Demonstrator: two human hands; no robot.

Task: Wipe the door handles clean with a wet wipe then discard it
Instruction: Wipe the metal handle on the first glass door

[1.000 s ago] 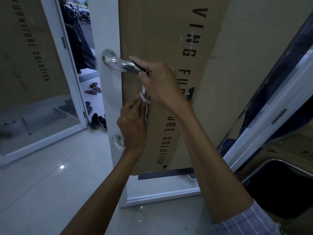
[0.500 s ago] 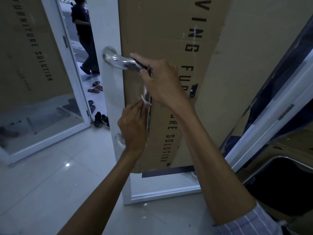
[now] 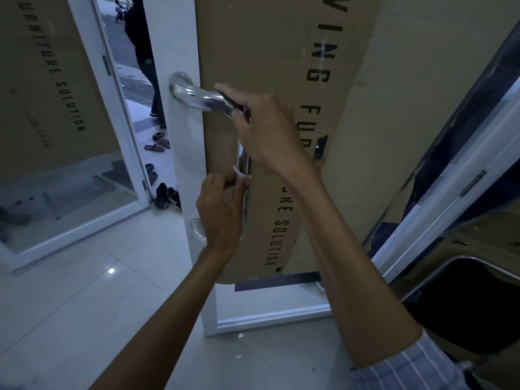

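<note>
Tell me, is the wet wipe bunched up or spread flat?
Bunched up. The left hand pinches the wet wipe as a small wad against the door handle.

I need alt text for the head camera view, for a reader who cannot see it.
A person's left hand pinches a white wet wipe against a chrome door handle, while the right hand holds the handle's upper bend. Cardboard covers the white door.

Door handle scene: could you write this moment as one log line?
step: wiping | left hand: pinches wet wipe against door handle upright bar | right hand: grips handle's upper bend | discard: not yet
</note>
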